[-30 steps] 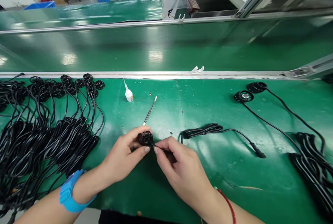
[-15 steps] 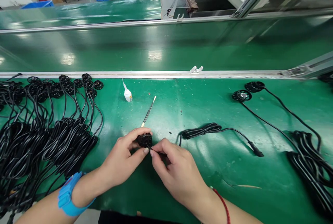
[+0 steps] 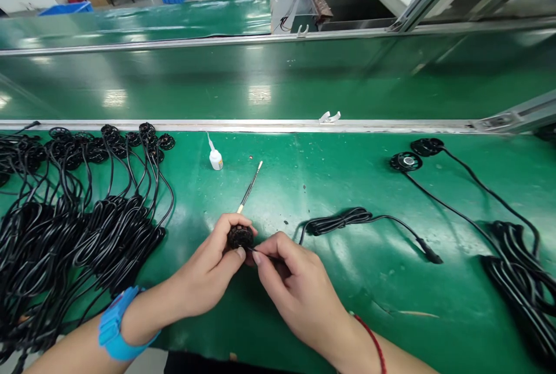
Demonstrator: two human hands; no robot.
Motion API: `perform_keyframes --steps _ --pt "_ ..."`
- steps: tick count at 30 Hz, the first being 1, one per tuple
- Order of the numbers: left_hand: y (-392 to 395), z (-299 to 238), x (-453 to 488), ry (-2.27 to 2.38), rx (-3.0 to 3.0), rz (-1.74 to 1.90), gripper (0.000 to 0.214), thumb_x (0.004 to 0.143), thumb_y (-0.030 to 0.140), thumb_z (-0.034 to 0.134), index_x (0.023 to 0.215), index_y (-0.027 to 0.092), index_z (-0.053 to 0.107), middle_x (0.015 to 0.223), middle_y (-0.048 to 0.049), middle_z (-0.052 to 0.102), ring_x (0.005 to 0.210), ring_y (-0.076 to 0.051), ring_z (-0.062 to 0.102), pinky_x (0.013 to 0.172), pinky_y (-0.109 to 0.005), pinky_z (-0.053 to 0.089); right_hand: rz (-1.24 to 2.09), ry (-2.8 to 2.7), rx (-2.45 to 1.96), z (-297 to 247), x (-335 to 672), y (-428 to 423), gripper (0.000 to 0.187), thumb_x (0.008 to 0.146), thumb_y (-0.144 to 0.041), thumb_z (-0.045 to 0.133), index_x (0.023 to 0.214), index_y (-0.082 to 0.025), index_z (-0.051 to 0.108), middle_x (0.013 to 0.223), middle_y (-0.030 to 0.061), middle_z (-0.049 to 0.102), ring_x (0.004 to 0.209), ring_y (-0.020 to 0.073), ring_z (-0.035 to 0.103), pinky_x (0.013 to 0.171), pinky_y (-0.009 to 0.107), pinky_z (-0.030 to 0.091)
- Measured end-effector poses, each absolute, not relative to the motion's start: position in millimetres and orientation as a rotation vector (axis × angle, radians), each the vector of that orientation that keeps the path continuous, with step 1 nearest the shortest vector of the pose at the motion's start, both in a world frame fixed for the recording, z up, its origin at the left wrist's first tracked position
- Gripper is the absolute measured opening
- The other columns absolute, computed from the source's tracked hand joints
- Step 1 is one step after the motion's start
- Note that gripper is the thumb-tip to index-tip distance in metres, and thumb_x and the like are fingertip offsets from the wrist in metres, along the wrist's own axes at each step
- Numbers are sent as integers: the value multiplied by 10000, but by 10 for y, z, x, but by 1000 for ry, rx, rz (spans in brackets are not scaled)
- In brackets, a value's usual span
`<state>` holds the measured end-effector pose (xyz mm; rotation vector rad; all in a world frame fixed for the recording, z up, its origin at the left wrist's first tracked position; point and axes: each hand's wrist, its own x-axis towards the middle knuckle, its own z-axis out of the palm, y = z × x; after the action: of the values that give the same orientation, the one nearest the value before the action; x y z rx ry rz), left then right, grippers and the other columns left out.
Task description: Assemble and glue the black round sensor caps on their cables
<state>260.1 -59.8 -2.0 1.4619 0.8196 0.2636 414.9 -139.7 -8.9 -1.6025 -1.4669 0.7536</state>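
Note:
Between the fingers and thumb of my left hand (image 3: pixel 212 272) is a small round black housing (image 3: pixel 240 236), held just above the green bench. My right hand (image 3: pixel 299 284) pinches the thin black cable at the housing's lower right edge; the fingertips hide most of that spot. A tied black cable bundle (image 3: pixel 341 221) lies just beyond my right hand, its plug (image 3: pixel 432 253) pointing right. Past my left hand lies a thin brush-like stick (image 3: pixel 251 187) with pale ends. A small white dropper bottle (image 3: pixel 216 158) stands farther back.
Many black cables (image 3: pixel 117 241) with round housings are heaped at the left. Two round housings (image 3: pixel 406 161) with cables lie at the right. A white clip (image 3: pixel 329 117) sits on the metal rail (image 3: pixel 260 125) behind. A thin tan strip (image 3: pixel 419 314) lies at front right.
The black housing has turned a little in my left fingers, so more of its ribbed side shows. My right hand stays pinched at its edge.

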Motion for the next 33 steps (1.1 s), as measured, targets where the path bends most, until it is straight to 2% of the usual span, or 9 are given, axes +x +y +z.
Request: perform_keyframes --steps 13,18,23,26,29,33 --pt "-618 -15 2578 813 1507 311 230 933 131 406 1120 263 426 1073 -16 483 1025 -174 468 910 -317 400 729 -1541 -1541 -94 4125 -1413 148 897 -165 451 767 -209 506 607 -30 534 525 119 518 479 225 356" --pt "-619 -34 2532 761 1459 287 221 962 187 393 1160 284 404 1083 -12 463 899 -150 478 801 -293 439 753 -1509 -1473 -91 4127 -1418 142 908 -151 466 789 -207 520 606 -38 544 545 113 533 492 220 365" --pt "-616 -35 2546 780 1406 206 357 941 163 415 1257 320 362 1159 -13 473 923 -152 485 815 -305 436 696 -1524 -1497 -108 4131 -1423 142 900 -140 473 785 -200 533 628 -27 564 553 114 534 488 221 356" --pt "-614 -17 2576 780 1338 158 373 932 160 409 1269 315 367 1170 -18 487 855 -140 512 794 -321 452 718 -1512 -1516 -106 4145 -1413 143 897 -142 478 779 -200 536 638 -22 590 564 115 545 499 218 369" --pt "-619 -11 2600 812 1356 163 350 933 182 403 1262 292 357 1143 -28 506 764 -127 516 750 -331 459 726 -1496 -1538 -105 4155 -1405 144 889 -146 480 766 -202 529 622 -26 585 553 113 542 485 213 361" --pt "-632 -35 2589 888 1412 139 365 923 193 416 1266 284 332 1033 -19 523 794 -148 501 761 -340 439 734 -1490 -1554 -122 4148 -1409 145 886 -147 477 759 -206 517 591 -40 546 532 109 523 464 207 341"
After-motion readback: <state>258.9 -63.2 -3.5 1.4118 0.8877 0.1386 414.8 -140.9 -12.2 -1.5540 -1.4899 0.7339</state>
